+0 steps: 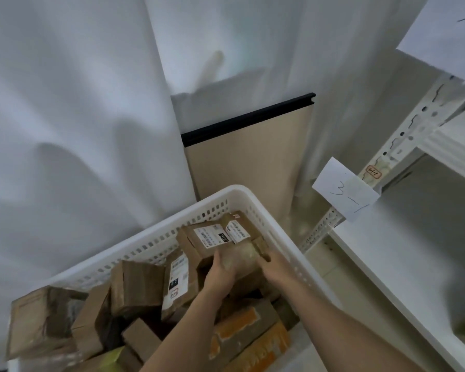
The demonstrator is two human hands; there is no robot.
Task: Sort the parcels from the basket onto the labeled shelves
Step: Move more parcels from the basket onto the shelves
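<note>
Your left hand and right hand each grip side of brown parcel, fingers curled round it, at white basket far corner. Two-sided grip steadies lift. Shelf tag reads 3-1, near right.

1 head-worn wide-angle view, steeply down, close over basket; shelves right
</note>
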